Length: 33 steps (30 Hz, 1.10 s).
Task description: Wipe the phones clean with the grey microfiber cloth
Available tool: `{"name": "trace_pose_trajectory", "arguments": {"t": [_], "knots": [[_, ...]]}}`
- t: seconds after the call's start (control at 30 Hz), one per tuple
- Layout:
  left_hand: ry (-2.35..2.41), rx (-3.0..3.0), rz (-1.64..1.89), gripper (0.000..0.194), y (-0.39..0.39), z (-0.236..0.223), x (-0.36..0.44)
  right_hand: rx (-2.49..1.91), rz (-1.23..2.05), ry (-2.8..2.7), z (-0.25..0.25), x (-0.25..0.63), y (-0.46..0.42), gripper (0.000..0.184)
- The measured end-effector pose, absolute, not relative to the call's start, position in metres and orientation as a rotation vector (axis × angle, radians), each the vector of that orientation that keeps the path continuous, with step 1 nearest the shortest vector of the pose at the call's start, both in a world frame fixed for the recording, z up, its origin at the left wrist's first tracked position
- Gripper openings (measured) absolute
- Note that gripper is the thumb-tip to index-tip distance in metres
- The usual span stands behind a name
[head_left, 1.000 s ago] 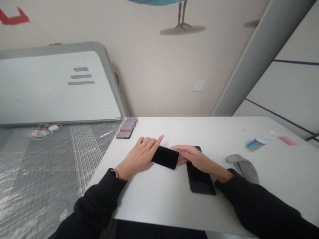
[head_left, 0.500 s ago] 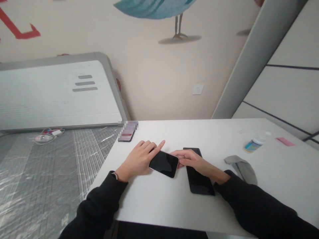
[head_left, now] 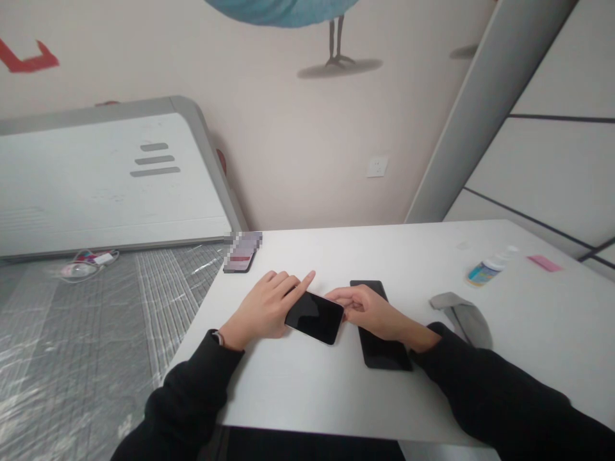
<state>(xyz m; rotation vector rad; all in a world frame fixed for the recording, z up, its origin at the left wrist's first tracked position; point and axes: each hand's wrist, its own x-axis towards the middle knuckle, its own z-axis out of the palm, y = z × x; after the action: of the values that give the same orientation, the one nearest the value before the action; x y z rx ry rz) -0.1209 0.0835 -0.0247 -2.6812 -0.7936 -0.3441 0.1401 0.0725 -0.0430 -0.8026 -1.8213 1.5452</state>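
A smartphone with a dark screen lies between my hands, screen up and turned at a slant. My left hand is closed around its left end, the thumb stretched along the far edge. At the right end, the bent fingers of my right hand touch the phone's edge, the fingertips partly hidden. Under that hand and wrist rests a black tablet, flat on the white table. A grey folded cloth lies beside my right forearm.
At the table's far left corner sits another phone, partly blurred out. A white bottle with a blue label lies on the right, near a pink slip. Left of the table is a plastic-covered mattress with a cable on it.
The view has shifted slightly, moving the scene a little up and left. Both hands keep their places on the phone, with barely any finger movement.
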Motion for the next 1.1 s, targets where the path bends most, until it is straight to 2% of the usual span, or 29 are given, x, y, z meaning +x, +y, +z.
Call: {"name": "trace_pose_trajectory", "arguments": {"t": [0.13,0.3,0.53,0.63,0.77,0.93,1.1], "knots": [[-0.768,-2.689,-0.401,0.099,0.085,-0.025,-0.123,-0.766,1.578,-1.785,-0.043,0.139,0.071,0.046],[-0.744,-2.716,-0.474,0.102,0.085,-0.024,-0.123,-0.73,1.63,-1.699,-0.047,0.138,0.071,0.046],[-0.895,-2.703,-0.678,0.103,0.088,-0.029,-0.124,-0.664,1.727,-1.508,-0.055,0.134,0.076,0.026],[-1.06,-2.573,-0.765,0.101,0.092,-0.034,-0.124,-0.646,1.768,-1.45,-0.054,0.132,0.076,0.034],[-1.175,-2.455,-0.708,0.094,0.093,-0.037,-0.12,-0.636,1.836,-1.388,-0.053,0.131,0.074,0.05],[-1.218,-2.398,-0.677,0.088,0.087,-0.036,-0.111,-0.683,1.779,-1.381,-0.056,0.13,0.074,0.05],[-1.208,-2.327,-0.698,0.091,0.084,-0.037,-0.108,-0.682,1.728,-1.403,-0.057,0.13,0.075,0.048]]}}
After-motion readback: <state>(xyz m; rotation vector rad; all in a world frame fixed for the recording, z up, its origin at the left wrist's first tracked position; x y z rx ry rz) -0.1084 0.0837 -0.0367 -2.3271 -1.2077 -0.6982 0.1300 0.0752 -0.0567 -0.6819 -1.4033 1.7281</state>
